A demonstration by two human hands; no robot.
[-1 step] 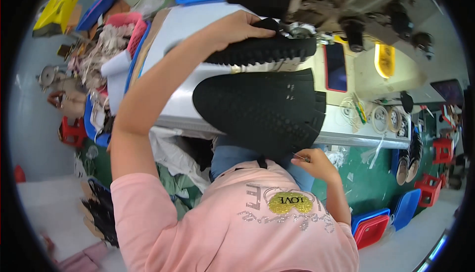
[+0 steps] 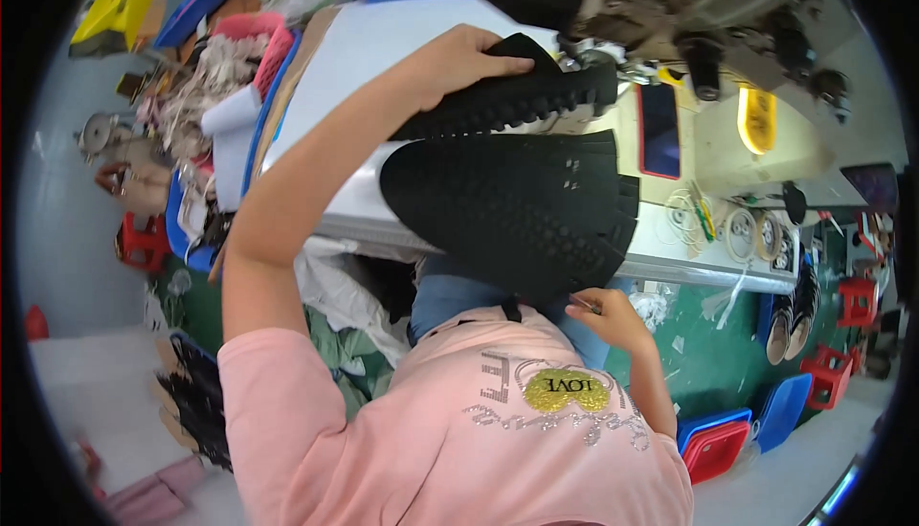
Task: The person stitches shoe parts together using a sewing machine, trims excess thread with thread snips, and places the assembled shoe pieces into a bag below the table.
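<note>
Pinching the flap [image 2: 528,48] in my left hand [image 2: 463,59], tool [image 2: 582,303] in my right hand [image 2: 615,321], I'm needing the panels [image 2: 498,202] steady across the bench's front edge [image 2: 689,271].

Matt black panel [image 2: 498,205], smooth white table [image 2: 369,57]
Pink cloth shirt [image 2: 392,440] with glittery print [image 2: 565,392]; red plastic tray [image 2: 718,452].
</note>
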